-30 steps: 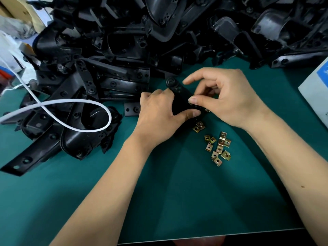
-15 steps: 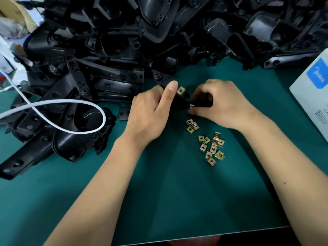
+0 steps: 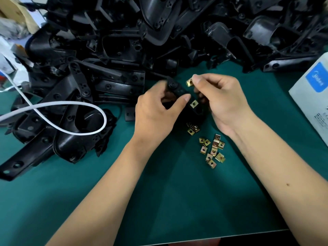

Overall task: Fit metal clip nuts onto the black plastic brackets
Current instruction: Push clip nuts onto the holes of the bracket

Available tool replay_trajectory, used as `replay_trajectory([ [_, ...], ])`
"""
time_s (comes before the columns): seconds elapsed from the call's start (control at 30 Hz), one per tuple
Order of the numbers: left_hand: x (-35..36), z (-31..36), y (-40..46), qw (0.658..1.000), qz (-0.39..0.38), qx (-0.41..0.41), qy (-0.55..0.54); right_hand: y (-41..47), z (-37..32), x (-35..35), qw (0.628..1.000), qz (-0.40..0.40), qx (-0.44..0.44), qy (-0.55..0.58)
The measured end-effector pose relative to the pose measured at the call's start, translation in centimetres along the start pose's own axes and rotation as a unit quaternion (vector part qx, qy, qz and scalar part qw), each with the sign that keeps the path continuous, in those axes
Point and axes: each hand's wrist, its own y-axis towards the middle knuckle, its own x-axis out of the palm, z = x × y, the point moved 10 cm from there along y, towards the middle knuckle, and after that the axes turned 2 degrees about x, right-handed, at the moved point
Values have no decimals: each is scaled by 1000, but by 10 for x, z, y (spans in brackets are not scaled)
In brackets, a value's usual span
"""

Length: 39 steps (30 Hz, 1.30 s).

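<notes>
Black plastic bracket (image 3: 179, 93) held just above the green tabletop (image 3: 177, 201) at centre, one brass-coloured clip nut (image 3: 194, 104) already seated on its edge near the lower end. Left hand (image 3: 154, 110) wrapped round the bracket's upper portion, thumb pressed along its side, fingers curled behind. Right hand (image 3: 221, 102) just beside it, thumb and forefinger pinching a second clip nut (image 3: 190, 83) raised clear of the bracket and not yet touching it; remaining fingers curled under, whether they also steady the bracket's lower end cannot be told. Loose clip nuts in two groups on the tabletop below the hands — a small cluster (image 3: 192, 128) close under the bracket and a larger scatter (image 3: 213, 151) slightly nearer the viewer. Large heap of black brackets (image 3: 124, 50) across the far and left side of the tabletop, a white cable (image 3: 71, 105) looped over its left portion; fitted or unfitted state of those pieces not discernible. White carton with blue label (image 3: 316, 93) at the right edge. Judged progress: the bracket in hand partly done — one nut on, the pinched nut next to be slid onto a free mounting tab; number of tabs left on this piece unclear. Overall task apparently far from complete, given the loose nuts remaining and the size of the heap.
</notes>
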Motion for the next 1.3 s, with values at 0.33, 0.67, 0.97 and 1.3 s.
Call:
replay_trajectory([
  [0.33, 1, 8, -1, 999, -17, 29, -4, -2, -18, 3, 991, 20, -94, -95],
  [0.67, 2, 5, 0, 999, -12, 30, -1, -4, -33, 8, 973, -8, -136, -187],
  [0.97, 7, 6, -1, 999, -12, 32, 6, -8, -36, 18, 964, -33, -151, -215],
  [1.3, 7, 10, -4, 998, -20, 49, 31, -3, -25, 21, 976, -110, -103, -159],
])
